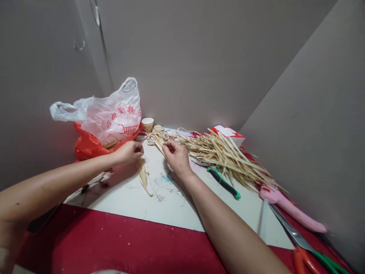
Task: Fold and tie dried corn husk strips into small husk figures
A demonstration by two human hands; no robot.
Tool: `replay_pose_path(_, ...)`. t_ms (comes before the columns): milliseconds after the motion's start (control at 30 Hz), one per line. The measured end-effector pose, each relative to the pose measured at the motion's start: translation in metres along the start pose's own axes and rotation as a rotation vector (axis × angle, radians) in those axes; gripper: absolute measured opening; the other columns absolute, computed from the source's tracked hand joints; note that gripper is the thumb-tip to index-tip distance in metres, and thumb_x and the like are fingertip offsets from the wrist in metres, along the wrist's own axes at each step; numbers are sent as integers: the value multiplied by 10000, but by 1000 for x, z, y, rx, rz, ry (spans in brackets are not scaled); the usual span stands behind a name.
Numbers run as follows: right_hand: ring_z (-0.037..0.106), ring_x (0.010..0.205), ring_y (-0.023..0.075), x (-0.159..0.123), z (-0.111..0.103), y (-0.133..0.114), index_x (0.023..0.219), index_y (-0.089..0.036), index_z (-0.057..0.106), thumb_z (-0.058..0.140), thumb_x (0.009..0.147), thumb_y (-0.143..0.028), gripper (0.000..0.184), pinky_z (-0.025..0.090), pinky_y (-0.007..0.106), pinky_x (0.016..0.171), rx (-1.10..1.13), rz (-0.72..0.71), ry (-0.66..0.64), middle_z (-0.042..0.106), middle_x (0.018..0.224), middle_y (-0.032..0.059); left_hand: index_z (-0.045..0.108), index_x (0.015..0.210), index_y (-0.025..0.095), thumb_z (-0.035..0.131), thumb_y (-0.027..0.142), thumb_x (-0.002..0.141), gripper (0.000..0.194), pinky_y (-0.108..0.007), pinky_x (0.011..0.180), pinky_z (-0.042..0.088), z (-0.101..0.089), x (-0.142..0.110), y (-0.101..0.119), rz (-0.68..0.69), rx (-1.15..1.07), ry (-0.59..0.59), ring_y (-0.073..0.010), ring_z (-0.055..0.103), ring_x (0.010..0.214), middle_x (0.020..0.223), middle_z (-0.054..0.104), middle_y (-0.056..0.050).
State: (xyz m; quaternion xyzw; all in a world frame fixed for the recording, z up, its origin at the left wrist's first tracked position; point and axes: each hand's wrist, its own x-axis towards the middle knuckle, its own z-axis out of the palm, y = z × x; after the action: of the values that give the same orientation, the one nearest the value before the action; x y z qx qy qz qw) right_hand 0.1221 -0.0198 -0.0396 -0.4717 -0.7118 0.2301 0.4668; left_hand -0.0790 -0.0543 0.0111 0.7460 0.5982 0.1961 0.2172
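My left hand (129, 152) is closed, its fingers curled in a pinch. From beneath it a dry, pale corn-husk-like strip (143, 178) slants down over the white board (119, 203); the upper end is hidden by the hand. My right hand (177, 156) is a short way to the right, thumb and fingertips pinched together at a second dry husk piece (159, 143). Just behind the right hand lies a pile of dry, straw-coloured strips (222, 150). A tool with a black and green handle (224, 183) rests beside that pile.
A white and red plastic bag (114, 114) stands at the back left, next to a paper cup (147, 125). On the right are a pink-handled tool (293, 209) and scissors (298, 238) with orange and green handles. A red and white box (228, 135) sits against the grey wall.
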Motion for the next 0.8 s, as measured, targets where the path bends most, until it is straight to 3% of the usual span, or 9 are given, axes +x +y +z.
replay_pose_path(133,575,630,160,-20,8,-24,709,-195,662,535,818,-395,261,370,266,595,-173,-61,-372,681,691,42,542,703,171,631,276,732,141,-216,512,380,-27,-17,14,-64,-370,37,-97,503,484,563,554,24)
replay_pose_path(233,580,641,186,-35,9,-43,732,-187,661,577,785,-441,273,319,281,572,-402,-167,-560,688,718,72,564,697,150,681,250,702,153,-196,520,389,-57,-36,36,-79,-449,105,-82,507,506,574,558,23)
replay_pose_path(400,594,676,191,-42,12,-52,793,-185,647,522,771,-242,139,292,285,570,-502,-168,-650,695,787,85,605,777,114,668,222,748,128,-201,567,422,-109,-71,62,-70,-441,211,-85,531,551,611,599,-2)
replay_pose_path(533,570,644,157,-33,15,-37,704,-198,619,505,740,-192,119,313,259,563,-340,-66,-621,681,733,43,640,801,115,677,266,737,168,-208,606,439,-136,-100,68,-36,-315,229,-84,533,565,610,613,15)
replay_pose_path(633,549,598,138,-24,16,-22,684,-202,598,522,717,-237,91,344,237,546,-98,31,-518,651,670,12,664,768,143,693,357,704,226,-218,600,446,-145,-122,65,-57,-223,111,-114,547,586,617,631,7)
replay_pose_path(733,510,514,128,-17,16,-12,668,-199,554,533,671,-273,78,351,228,494,151,182,-408,584,568,-13,697,886,183,663,372,716,257,-246,633,454,-137,-138,49,-167,-99,-245,-164,591,664,733,680,-24)
replay_pose_path(767,491,486,123,-15,16,-11,662,-200,537,537,653,-282,83,344,226,473,216,229,-379,565,545,-20,701,942,198,664,340,712,273,-247,651,446,-131,-142,42,-228,5,-383,-164,592,683,793,690,-30)
replay_pose_path(800,471,463,117,-14,16,-10,657,-201,524,542,637,-290,93,331,223,454,267,267,-356,552,529,-25,709,905,205,673,315,692,242,-241,631,425,-126,-144,34,-275,156,-448,-150,573,636,768,682,-28)
